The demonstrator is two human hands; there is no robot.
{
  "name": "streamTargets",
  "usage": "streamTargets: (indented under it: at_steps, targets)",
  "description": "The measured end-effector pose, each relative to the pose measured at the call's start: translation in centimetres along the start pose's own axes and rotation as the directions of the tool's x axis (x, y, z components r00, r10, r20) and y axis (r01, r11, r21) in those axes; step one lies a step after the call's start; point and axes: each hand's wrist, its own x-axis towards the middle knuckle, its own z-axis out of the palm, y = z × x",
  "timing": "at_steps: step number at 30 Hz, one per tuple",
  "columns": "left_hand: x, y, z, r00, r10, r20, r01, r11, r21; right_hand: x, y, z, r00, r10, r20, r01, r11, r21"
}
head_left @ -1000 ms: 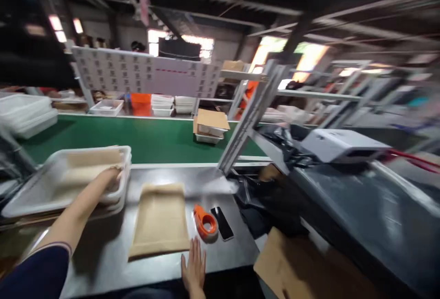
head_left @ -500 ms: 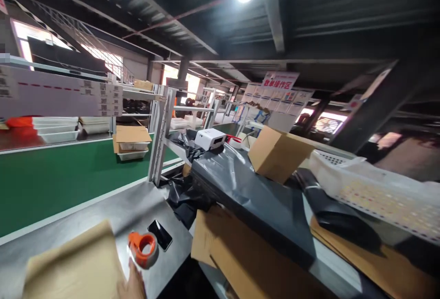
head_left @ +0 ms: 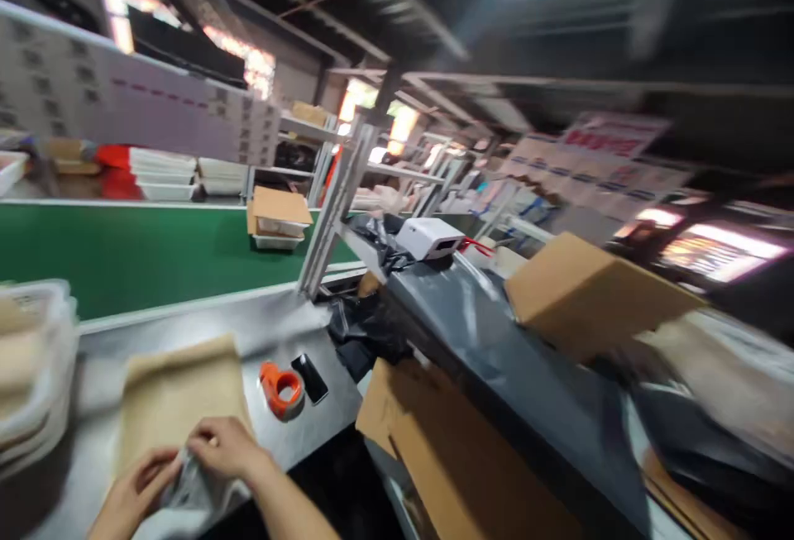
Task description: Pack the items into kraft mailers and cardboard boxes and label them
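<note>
My left hand (head_left: 140,490) and my right hand (head_left: 224,447) are close together at the lower left, fingers pinched on a crumpled, greyish see-through plastic bag (head_left: 197,486). Motion blur hides its details. Beneath and beyond them, a brown kraft paper piece (head_left: 179,387) lies flat on the metal table (head_left: 260,325); whether it is a sheet or an envelope is unclear. To the right of the paper sits an orange tape dispenser (head_left: 282,392) with a roll of tape. A black phone (head_left: 310,379) lies beside the dispenser.
White plastic baskets (head_left: 69,358) stand at the table's left. Behind runs a green conveyor belt (head_left: 155,255). On the right, a shelf carries dark plastic sheeting (head_left: 490,366), a white printer (head_left: 429,239) and a cardboard box (head_left: 589,292). More cardboard (head_left: 447,441) leans below.
The view has turned left and down, bringing the baskets and both hands in. My right hand has left the paper's edge near the dispenser and now pinches the plastic bag with my left.
</note>
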Motion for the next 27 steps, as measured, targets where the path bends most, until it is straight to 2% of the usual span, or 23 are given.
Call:
streamTargets:
  at_steps: [1, 2, 5, 8, 11, 15, 19, 22, 25, 27]
  targets:
    - [-0.4, 0.4, 0.0, 1.0, -0.012, -0.002, 0.012, 0.998, -0.065, -0.8, -1.2, -1.5, 0.996, -0.06, 0.068, 0.068, 0.99, -0.123]
    - [-0.5, 1.1, -0.2, 0.999, 0.01, 0.052, -0.005, 0.996, -0.084, -1.2, -2.2, -3.0, 0.985, -0.102, 0.142, 0.122, 0.983, -0.138]
    - [0.2, 3.4, -2.0, 0.955, 0.042, 0.294, -0.035, 0.999, -0.028, -0.7, -3.7, -6.0, 0.932, -0.196, 0.305, 0.239, 0.965, -0.11]
    - [0.8, 5.1, -3.5, 0.887, 0.008, 0.462, -0.006, 1.0, -0.006, -0.3, -4.3, -7.3, 0.873, -0.268, 0.408, 0.326, 0.942, -0.079]
    - [0.6, 5.7, -3.7, 0.83, -0.004, 0.557, 0.011, 1.0, -0.01, -0.8, -4.8, -7.9, 0.841, -0.294, 0.454, 0.358, 0.932, -0.06]
    - [0.4, 5.0, -3.3, 0.812, 0.009, 0.584, 0.0, 1.0, -0.015, -1.2, -5.0, -8.1, 0.839, -0.275, 0.469, 0.305, 0.952, 0.014]
    - [0.3, 4.6, -3.2, 0.783, 0.008, 0.622, 0.024, 0.999, -0.043, -1.2, -4.1, -7.8, 0.846, -0.254, 0.469, 0.189, 0.965, 0.182]
    - [0.2, 4.6, -2.8, 0.773, 0.011, 0.634, 0.04, 0.997, -0.066, -1.2, -3.3, -7.5, 0.847, -0.256, 0.466, 0.155, 0.957, 0.244]
    - [0.4, 4.4, -2.4, 0.788, 0.018, 0.616, 0.059, 0.993, -0.105, -1.4, -2.6, -7.2, 0.857, -0.284, 0.43, 0.18, 0.947, 0.266]
    - [0.6, 3.9, -2.2, 0.793, 0.022, 0.609, 0.08, 0.987, -0.14, -1.5, -2.1, -6.9, 0.883, -0.355, 0.308, 0.289, 0.926, 0.241]
